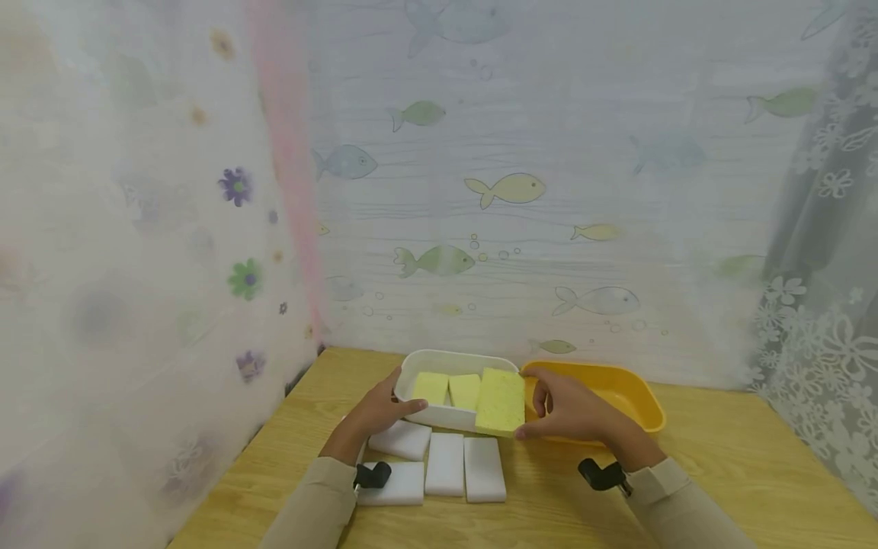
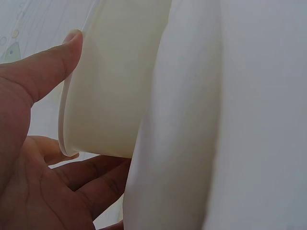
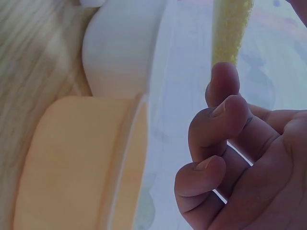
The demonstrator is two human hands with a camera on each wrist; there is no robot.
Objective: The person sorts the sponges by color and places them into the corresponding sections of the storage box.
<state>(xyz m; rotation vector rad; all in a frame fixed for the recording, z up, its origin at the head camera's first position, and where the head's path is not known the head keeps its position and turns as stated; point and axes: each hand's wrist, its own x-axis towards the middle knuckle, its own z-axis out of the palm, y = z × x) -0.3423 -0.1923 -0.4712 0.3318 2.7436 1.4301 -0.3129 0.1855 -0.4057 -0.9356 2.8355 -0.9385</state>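
My right hand point(image 1: 575, 406) pinches a yellow sponge point(image 1: 501, 402) between thumb and fingers. The sponge is held over the right end of a white plastic tub point(image 1: 442, 415), overlapping its front rim in the head view. Inside the tub lie two more yellow sponges point(image 1: 430, 387). My left hand point(image 1: 373, 410) grips the tub's left end, with the thumb at the rim and fingers point(image 2: 98, 184) around the outside. From the right wrist, the held sponge point(image 3: 231, 33) shows edge-on above curled fingers point(image 3: 211, 127).
An orange tub point(image 1: 648, 408) stands right of the white one, partly behind my right hand. Several white sponge blocks point(image 1: 444, 465) lie on the wooden table point(image 1: 555, 503) in front. A fish-print curtain point(image 1: 507, 252) hangs behind, and a flowered one point(image 1: 137, 305) on the left.
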